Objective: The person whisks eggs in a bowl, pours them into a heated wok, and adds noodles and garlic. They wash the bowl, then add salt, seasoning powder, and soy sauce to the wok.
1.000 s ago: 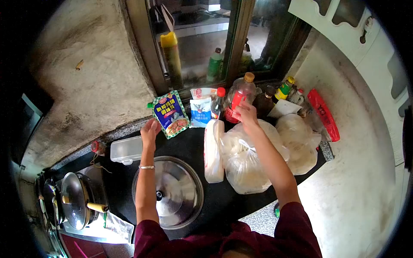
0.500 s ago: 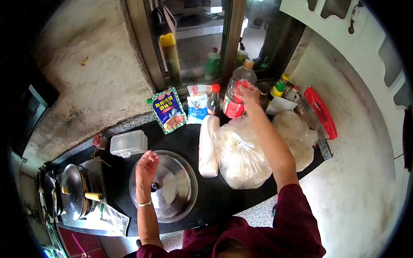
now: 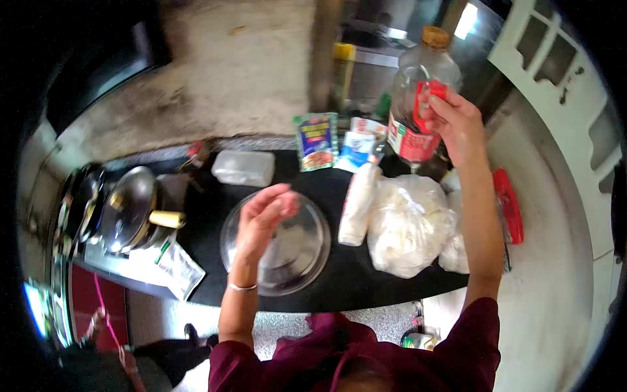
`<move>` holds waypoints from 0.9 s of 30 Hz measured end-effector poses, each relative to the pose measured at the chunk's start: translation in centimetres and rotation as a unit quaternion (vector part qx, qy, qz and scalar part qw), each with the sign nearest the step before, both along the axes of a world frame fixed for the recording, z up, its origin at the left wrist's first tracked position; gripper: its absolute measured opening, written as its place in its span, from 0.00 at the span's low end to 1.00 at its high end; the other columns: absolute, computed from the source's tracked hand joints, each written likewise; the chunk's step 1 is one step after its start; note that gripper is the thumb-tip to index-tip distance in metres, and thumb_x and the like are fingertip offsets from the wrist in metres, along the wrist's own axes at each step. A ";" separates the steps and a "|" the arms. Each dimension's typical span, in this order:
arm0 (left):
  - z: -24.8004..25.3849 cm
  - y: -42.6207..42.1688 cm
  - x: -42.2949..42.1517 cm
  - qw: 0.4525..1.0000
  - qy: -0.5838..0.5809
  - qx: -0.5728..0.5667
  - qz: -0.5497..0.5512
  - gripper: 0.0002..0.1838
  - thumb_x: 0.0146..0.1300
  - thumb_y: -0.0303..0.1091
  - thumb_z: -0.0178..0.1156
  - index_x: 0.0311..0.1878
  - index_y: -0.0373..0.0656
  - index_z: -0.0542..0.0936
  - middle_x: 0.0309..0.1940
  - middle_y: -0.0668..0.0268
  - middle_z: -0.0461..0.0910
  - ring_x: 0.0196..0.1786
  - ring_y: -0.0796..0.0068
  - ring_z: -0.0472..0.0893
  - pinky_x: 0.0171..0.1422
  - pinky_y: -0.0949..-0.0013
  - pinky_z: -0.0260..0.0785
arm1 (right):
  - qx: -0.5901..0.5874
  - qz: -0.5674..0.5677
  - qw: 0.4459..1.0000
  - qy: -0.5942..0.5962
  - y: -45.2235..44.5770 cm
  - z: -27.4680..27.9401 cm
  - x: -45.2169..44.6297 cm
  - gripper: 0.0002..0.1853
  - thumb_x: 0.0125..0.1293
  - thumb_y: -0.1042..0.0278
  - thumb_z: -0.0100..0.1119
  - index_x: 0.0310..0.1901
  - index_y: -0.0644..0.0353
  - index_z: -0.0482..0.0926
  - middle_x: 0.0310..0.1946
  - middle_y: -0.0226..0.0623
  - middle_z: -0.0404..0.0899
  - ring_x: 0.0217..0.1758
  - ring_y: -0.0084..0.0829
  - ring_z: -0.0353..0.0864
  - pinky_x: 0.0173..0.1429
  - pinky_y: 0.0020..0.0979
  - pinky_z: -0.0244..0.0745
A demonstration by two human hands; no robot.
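My right hand (image 3: 454, 117) is closed around the red handle of a large clear plastic bottle (image 3: 416, 72) with a brown-yellow cap and a red label. Dark liquid shows low in the bottle, which is held up over the back of the counter. My left hand (image 3: 264, 219) hovers above a round metal lid (image 3: 307, 255), fingers loosely stretched to the right and nothing visible in them. Below the bottle sit a knotted clear bag of pale contents (image 3: 408, 228) and a white plastic-wrapped roll (image 3: 358, 209).
A seasoning pouch (image 3: 318, 140), a blue-and-white packet (image 3: 357, 149) and a clear lidded box (image 3: 243, 168) line the wall. A pan (image 3: 134, 206) with a yellow handle stands left. Red packaging (image 3: 508, 206) lies right. Another person's hand (image 3: 98, 320) shows at lower left, near a pink stick.
My right hand has lifted the bottle up off the counter, gripping its handle. My left hand has moved with fingers pointing right. The view has shifted, bringing another person into sight.
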State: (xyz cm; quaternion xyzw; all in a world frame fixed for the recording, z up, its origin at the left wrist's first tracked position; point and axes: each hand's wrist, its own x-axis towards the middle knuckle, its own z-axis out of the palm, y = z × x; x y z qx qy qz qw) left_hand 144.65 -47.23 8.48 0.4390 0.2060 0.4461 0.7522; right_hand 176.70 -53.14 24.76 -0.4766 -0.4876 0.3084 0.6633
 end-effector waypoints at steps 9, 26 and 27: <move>3.6 -9.8 -13.4 0.982 0.055 0.165 0.072 0.23 0.62 0.31 0.57 0.59 0.36 0.68 0.43 0.62 0.79 0.43 0.79 0.78 0.51 0.74 0.69 | -0.136 0.262 0.948 0.119 -4.1 -7.2 -25.4 0.14 0.62 0.71 0.53 0.48 0.65 0.75 0.34 0.32 0.79 0.24 0.14 0.72 0.29 0.15 0.67; -4.8 -24.2 -39.7 0.864 0.316 0.005 0.392 0.08 0.57 0.26 0.62 0.39 0.33 0.77 0.27 0.68 0.79 0.28 0.85 0.75 0.31 0.79 0.69 | -0.132 0.581 0.798 -0.092 -11.3 -19.2 -56.9 0.09 0.58 0.80 0.49 0.42 0.67 0.71 0.25 0.34 0.75 0.25 0.21 0.76 0.28 0.24 0.71; -4.9 -24.4 -39.9 0.862 0.315 0.003 0.396 0.08 0.57 0.26 0.62 0.39 0.33 0.77 0.27 0.68 0.79 0.28 0.85 0.75 0.31 0.79 0.69 | -0.079 0.590 0.786 -0.167 -11.1 -18.8 -57.5 0.09 0.58 0.80 0.49 0.41 0.68 0.70 0.26 0.36 0.75 0.24 0.23 0.77 0.29 0.24 0.72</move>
